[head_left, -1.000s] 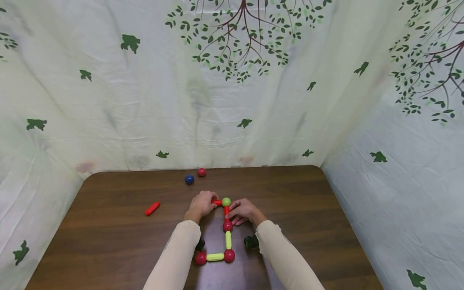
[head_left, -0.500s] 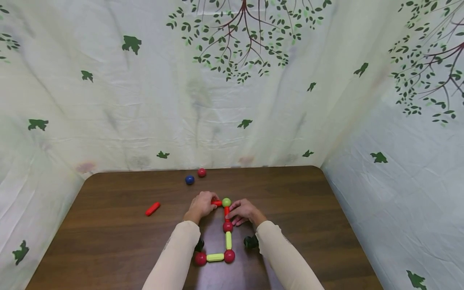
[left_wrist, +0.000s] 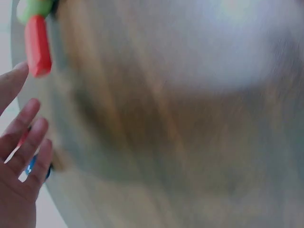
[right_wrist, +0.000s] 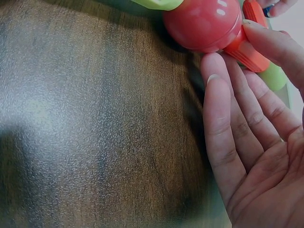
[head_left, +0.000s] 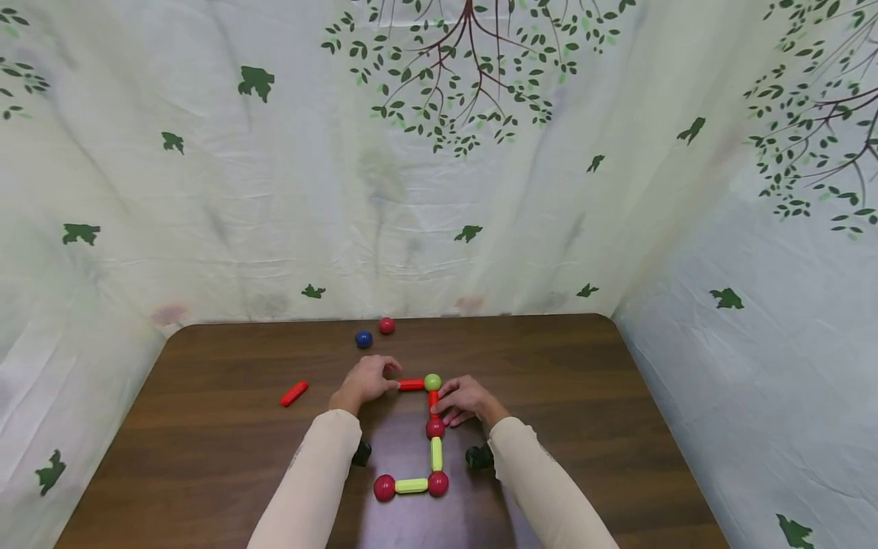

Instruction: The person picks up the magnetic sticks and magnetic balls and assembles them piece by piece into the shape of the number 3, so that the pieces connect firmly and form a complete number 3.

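Observation:
A chain of toy balls and sticks lies on the table. At its far end a red stick (head_left: 411, 384) points left from a green ball (head_left: 432, 382). My left hand (head_left: 366, 379) is just left of that stick's free end, fingers spread in the left wrist view and holding nothing. From the green ball another red stick (right_wrist: 247, 52) runs down to a red ball (right_wrist: 204, 23); my right hand (head_left: 468, 398) pinches this stick between thumb and fingers. Below, a yellow-green stick (head_left: 437, 454) leads to a second red ball (head_left: 437, 483), then a yellow-green stick (head_left: 411, 486) and a red ball (head_left: 385, 488).
A loose red stick (head_left: 293, 393) lies to the left on the brown wooden table (head_left: 583, 457). A blue ball (head_left: 363, 338) and a red ball (head_left: 386, 325) sit near the far edge. A leaf-printed cloth (head_left: 411, 191) hangs behind the table.
My left hand has let go of the upper red stick and moved left, so more of that stick shows. My right hand stays at the other red stick.

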A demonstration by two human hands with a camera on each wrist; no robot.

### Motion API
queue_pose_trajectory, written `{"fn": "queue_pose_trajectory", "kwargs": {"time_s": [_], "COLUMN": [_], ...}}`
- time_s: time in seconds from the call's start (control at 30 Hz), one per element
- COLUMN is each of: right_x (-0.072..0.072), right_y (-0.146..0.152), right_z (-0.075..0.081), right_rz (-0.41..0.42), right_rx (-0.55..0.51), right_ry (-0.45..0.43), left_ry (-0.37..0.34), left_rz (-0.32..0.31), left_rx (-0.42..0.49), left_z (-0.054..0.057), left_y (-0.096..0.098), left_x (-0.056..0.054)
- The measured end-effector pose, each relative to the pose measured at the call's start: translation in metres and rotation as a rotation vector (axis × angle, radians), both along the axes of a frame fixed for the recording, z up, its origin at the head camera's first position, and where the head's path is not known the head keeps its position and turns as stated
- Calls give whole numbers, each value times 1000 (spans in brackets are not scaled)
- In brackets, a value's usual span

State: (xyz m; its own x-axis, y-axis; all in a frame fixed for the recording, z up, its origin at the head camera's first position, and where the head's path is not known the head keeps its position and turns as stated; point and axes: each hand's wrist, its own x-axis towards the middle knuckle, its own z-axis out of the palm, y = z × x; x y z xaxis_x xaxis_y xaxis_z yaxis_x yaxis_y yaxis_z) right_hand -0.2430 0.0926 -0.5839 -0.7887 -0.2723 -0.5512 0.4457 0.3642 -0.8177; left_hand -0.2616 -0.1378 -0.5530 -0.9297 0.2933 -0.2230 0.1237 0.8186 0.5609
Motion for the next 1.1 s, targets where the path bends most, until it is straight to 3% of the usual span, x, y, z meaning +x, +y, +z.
{"fn": "queue_pose_trajectory", "kwargs": {"time_s": [0.37,0.5,0.7,1.1], "right_x": [0,3,5,4], "right_y": [6,8,6,4], "right_z": [-1,1,2,2], "right_rz": [-16,-17,-21,-31], "right_rx": [-4,1,-12,7], "right_ry": [-13,-20,-19,-26], "left_ry": [-46,-67,-74,-125], "left_rz": [-126,-116,-118,-65], "left_rx": [-80,-113,-154,-211], "left_z": [33,39,37,22], "left_y": [-44,-54,-59,-52], "left_x": [-35,-47,-60,-56]}}
